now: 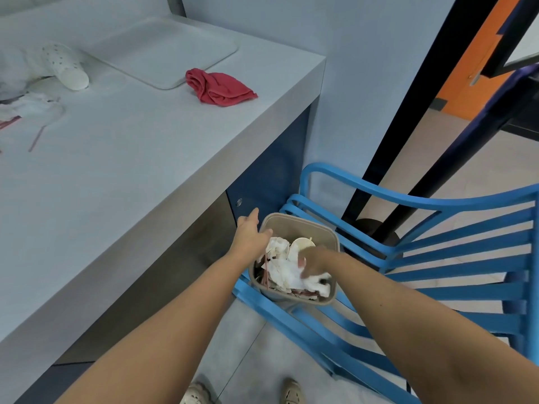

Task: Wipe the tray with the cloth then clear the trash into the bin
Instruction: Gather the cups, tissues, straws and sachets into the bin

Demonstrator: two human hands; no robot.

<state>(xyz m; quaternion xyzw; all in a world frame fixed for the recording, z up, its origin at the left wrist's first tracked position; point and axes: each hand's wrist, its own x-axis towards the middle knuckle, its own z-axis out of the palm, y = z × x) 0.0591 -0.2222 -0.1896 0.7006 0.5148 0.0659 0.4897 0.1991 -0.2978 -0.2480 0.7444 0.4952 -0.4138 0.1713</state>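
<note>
Left hand (249, 231), fingers released, apparently steadies bin (297, 219) at ten o'clock; right hand (313, 262) over trash (278, 268), grasp indeterminate.

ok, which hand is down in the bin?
The right hand, on the crumpled paper inside the bin. The left hand is outside, at its left rim.

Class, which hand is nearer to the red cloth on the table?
Left. The left hand is at the left rim of the bin, on the side towards the red cloth; the right hand is farther right, over the crumpled tissue inside it.
</note>
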